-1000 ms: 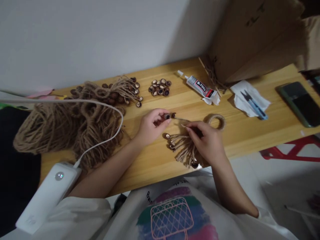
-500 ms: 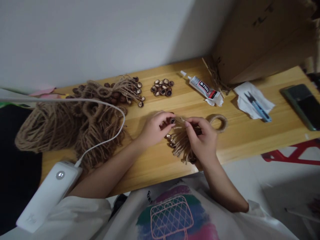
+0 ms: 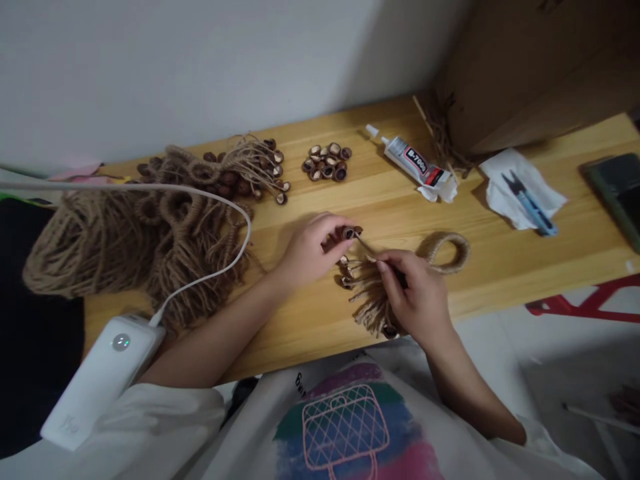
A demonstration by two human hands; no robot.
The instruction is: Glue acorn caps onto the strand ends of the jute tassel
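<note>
Between the thumb and fingers of my left hand [image 3: 313, 252] is a small brown nut shell half [image 3: 349, 233], its hollow side facing right. My right hand [image 3: 420, 290] pinches a jute cord [image 3: 367, 251], whose end reaches to the shell. Beneath my right hand lies a jute tassel [image 3: 369, 303] with a wrapped ring [image 3: 466, 255] showing beyond the knuckles. Its middle is hidden by the hand. A few shells sit at the fringe ends, one of them a dark shell [image 3: 345, 283] on the left side.
Loose nut shells [image 3: 327, 162] lie in a pile behind my hands. A glue tube [image 3: 415, 162], thread snips [image 3: 529, 203] on a tissue, and a phone [image 3: 617, 193] are to the right. Jute bundles [image 3: 185, 260] and a white power bank [image 3: 103, 380] with its cable occupy the left.
My right hand has shifted slightly right and down. The cord's end now meets the shell in my left hand. The whole view has turned a little.
</note>
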